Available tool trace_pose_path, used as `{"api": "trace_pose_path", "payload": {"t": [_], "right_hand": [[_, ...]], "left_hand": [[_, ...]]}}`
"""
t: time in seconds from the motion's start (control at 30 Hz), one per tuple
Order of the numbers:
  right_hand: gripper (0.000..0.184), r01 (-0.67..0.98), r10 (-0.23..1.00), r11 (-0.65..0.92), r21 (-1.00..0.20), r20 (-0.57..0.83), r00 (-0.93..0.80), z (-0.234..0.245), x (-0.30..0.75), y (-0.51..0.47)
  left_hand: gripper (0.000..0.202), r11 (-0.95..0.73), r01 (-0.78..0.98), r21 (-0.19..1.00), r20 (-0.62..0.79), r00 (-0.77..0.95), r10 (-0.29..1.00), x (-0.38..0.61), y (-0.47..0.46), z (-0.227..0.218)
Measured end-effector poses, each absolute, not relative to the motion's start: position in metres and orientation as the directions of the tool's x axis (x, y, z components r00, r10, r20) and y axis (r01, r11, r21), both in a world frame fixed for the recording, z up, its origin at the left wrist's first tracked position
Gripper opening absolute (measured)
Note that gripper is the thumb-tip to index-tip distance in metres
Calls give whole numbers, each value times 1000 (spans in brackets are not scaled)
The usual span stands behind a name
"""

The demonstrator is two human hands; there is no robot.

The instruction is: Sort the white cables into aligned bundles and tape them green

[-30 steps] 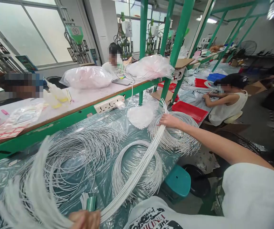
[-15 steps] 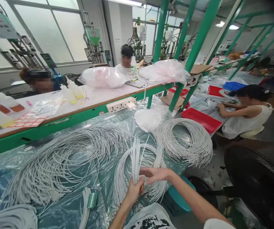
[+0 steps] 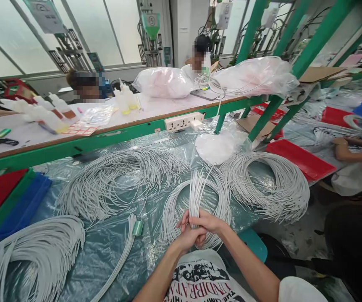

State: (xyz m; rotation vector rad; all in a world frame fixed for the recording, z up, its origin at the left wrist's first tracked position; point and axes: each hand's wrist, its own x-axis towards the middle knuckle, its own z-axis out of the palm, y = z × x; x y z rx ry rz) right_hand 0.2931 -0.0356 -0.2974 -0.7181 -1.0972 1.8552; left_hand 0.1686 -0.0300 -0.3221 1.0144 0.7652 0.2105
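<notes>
An upright bundle of thin white cables (image 3: 196, 191) stands between my two hands, its ends fanned out at the top. My left hand (image 3: 189, 235) is closed around the lower part of the bundle. From the right, my right hand (image 3: 208, 220) wraps its fingers on the same cables just above. Behind the hands lies a coil of white cable (image 3: 168, 214) on the plastic-covered table (image 3: 156, 235). To the left a thinner cable strand (image 3: 122, 256) lies beside a small green roll (image 3: 137, 228).
Larger cable coils lie at the back left (image 3: 86, 188), front left (image 3: 58, 243) and right (image 3: 294, 180). Stacked red, green and blue trays (image 3: 17, 205) sit at left. A green-edged shelf (image 3: 121, 136) carries bottles, bags and a power strip (image 3: 182, 121). Co-workers sit beyond and at right.
My right hand has closed onto the cable bundle beside my left hand. The view has swung left, bringing the stacked trays and the front-left coil further into sight.
</notes>
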Motion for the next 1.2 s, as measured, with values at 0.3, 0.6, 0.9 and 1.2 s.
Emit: {"api": "trace_pose_path", "payload": {"t": [0.3,0.6,0.9,1.2], "right_hand": [[49,-268,961,-222,-938,-164,-223,-304,272,-30],[47,-469,963,-269,-841,-222,-154,-309,250,-41],[49,-302,907,-372,-878,-276,-317,-315,236,-60],[46,-270,961,-273,-923,-247,-127,-309,238,-67]], "left_hand": [[24,383,174,907,-384,713,587,136,-24,-309],[34,67,257,964,-158,353,922,88,4,-289],[32,65,41,997,-71,175,982,113,15,-267],[48,173,-110,979,-147,209,967,113,8,-274]]}}
